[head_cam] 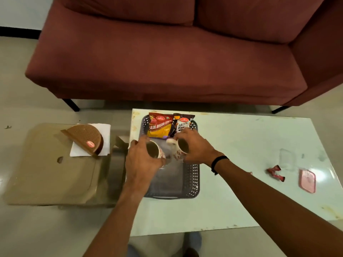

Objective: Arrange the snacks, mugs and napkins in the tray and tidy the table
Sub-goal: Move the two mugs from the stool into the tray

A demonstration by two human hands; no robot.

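Observation:
A dark latticed tray (193, 179) lies on the white table (241, 191). Two snack packets lie at its far end: a red-and-yellow Aloo Bhujia packet (159, 127) and a dark Salted Peanuts packet (183, 124). My left hand (143, 160) grips a white patterned mug (155, 150) over the tray's left side. Beside it, my right hand (196, 148) grips a second white patterned mug (181, 151). Both mugs are tilted with their openings toward me. A white napkin (104, 129) lies on the brown stool (48, 173) at left, under a brown half-round snack box (84, 139).
A maroon sofa (167, 52) stands behind the table. On the table's right lie a crumpled red wrapper (275, 172) and a pink lid (307, 180). My feet show at the table's near edge.

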